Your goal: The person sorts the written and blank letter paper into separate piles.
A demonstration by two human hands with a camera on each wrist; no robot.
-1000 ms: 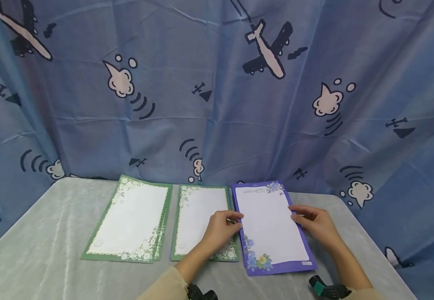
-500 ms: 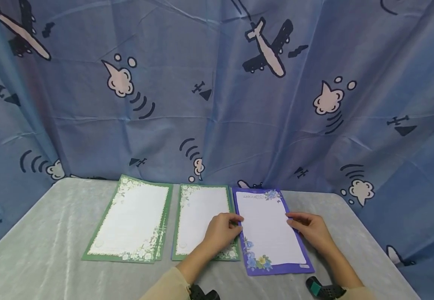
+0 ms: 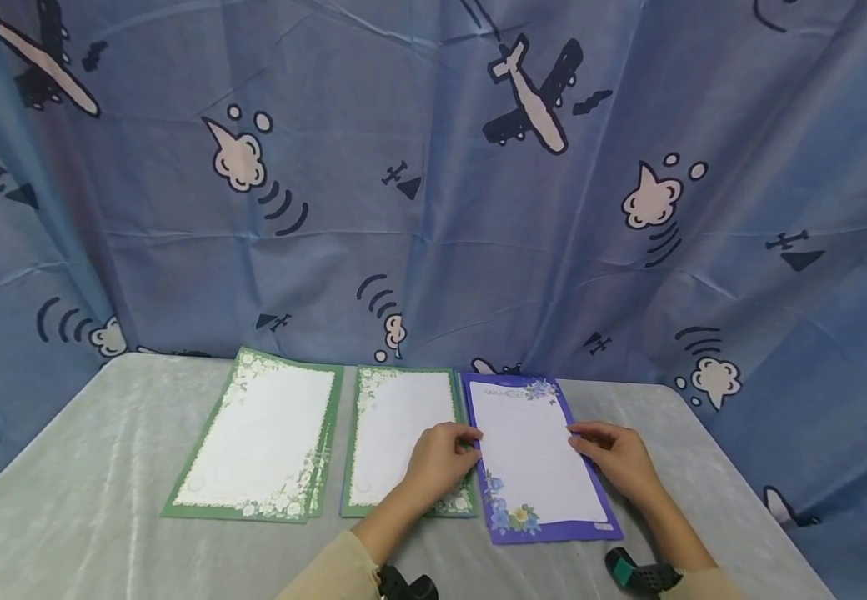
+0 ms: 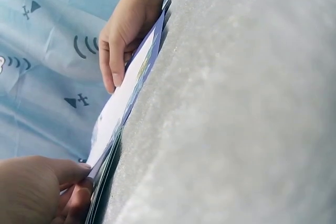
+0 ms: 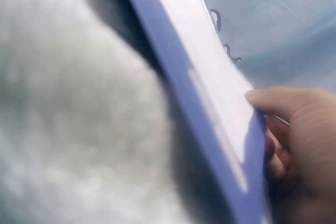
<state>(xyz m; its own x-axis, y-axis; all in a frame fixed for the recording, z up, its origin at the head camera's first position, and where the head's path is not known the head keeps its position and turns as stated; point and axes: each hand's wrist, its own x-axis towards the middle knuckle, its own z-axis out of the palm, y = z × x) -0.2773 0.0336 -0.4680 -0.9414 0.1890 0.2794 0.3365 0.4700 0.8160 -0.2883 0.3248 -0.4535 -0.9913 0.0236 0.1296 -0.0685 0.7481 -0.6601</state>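
A sheet of letter paper [image 3: 534,458] with a purple border and blue flowers lies at the right of the row, held by both hands at its long sides. My left hand [image 3: 441,458] pinches its left edge between thumb and fingers, with the wrist over the middle green-bordered paper [image 3: 396,433]. On the opposite edge, my right hand [image 3: 617,454] pinches the sheet with the thumb on top, as the right wrist view shows of the purple border [image 5: 178,87]. In the left wrist view a thin stack of sheets [image 4: 105,182] shows under the left fingers.
More green-bordered paper [image 3: 261,442] lies at the left, its sheets slightly fanned. All of it rests on a table with a pale grey cloth [image 3: 66,500]. A blue curtain [image 3: 313,183] printed with planes hangs right behind the table's back edge.
The purple-bordered sheet's far end has come down and slightly nearer, and its right side has shifted left. My right hand has moved a little left and nearer; the left hand keeps its pinch.
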